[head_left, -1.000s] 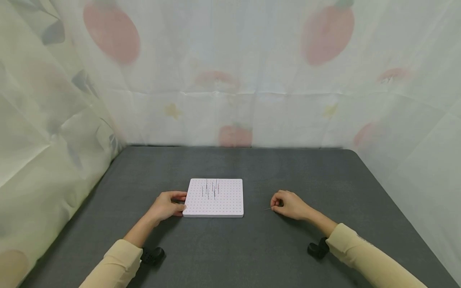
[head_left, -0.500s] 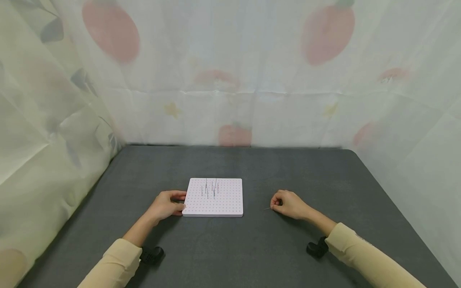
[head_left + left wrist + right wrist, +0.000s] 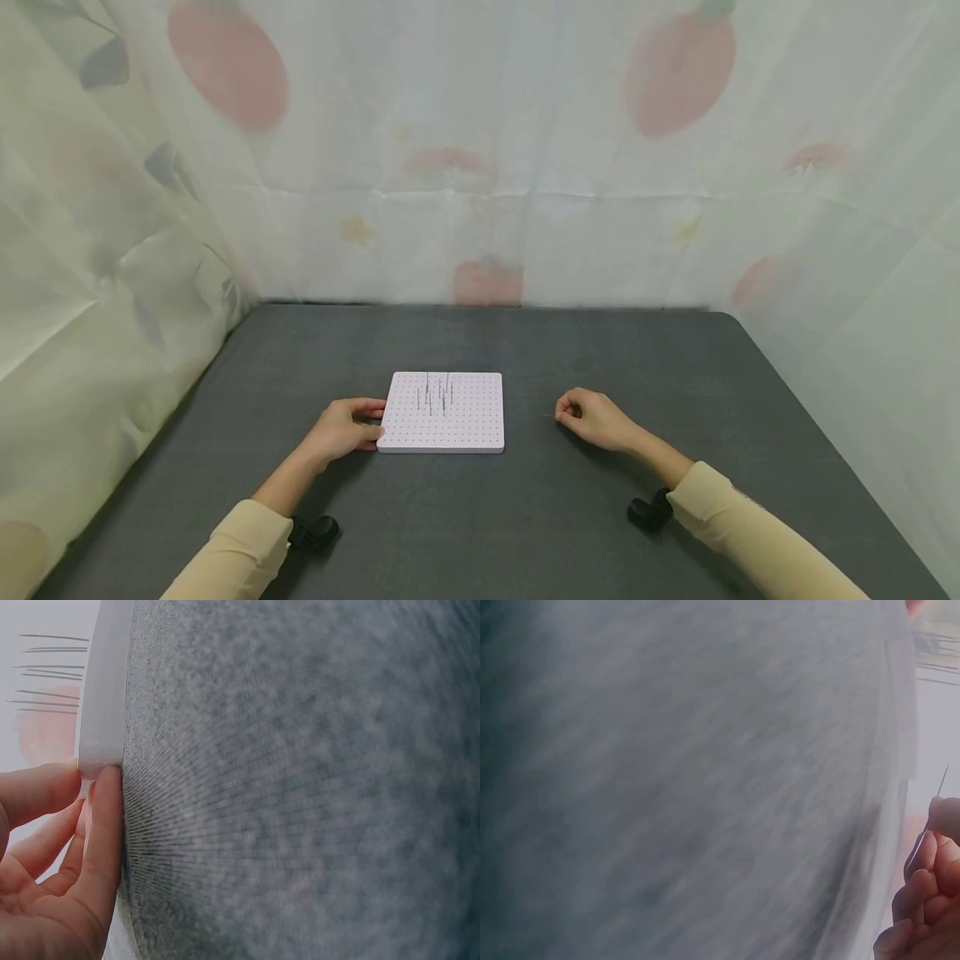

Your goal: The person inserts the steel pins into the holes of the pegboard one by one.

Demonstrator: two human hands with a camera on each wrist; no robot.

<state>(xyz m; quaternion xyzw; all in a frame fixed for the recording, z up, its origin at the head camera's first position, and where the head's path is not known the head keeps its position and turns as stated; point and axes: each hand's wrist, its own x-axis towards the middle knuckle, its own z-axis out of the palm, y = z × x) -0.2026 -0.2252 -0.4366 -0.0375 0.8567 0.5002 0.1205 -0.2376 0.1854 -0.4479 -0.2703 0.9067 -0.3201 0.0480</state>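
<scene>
A white board [image 3: 472, 432] dotted with rows of small holes lies on the table, left of middle. Several thin metal needles [image 3: 443, 400] stand upright in its upper left part. My left hand [image 3: 337, 429] grips the board's left edge; in the left wrist view the thumb [image 3: 45, 791] is at the upper corner and the fingertips are against the side. To the right of the board, my right hand [image 3: 597, 418] pinches a needle [image 3: 943, 781] between thumb and index finger. Its thin tip points left, toward the board, in the head view. The other right fingers are curled in.
The dark grey table [image 3: 480, 525] runs back to a pale curtain [image 3: 570, 250] with fruit prints. Another curtain [image 3: 97, 358] hangs along the left side. A black wrist camera [image 3: 315, 533] sits under each cuff.
My right hand has lifted slightly and shifted a little left with the needle. My left hand keeps its grip on the board, and the standing needles look the same.
</scene>
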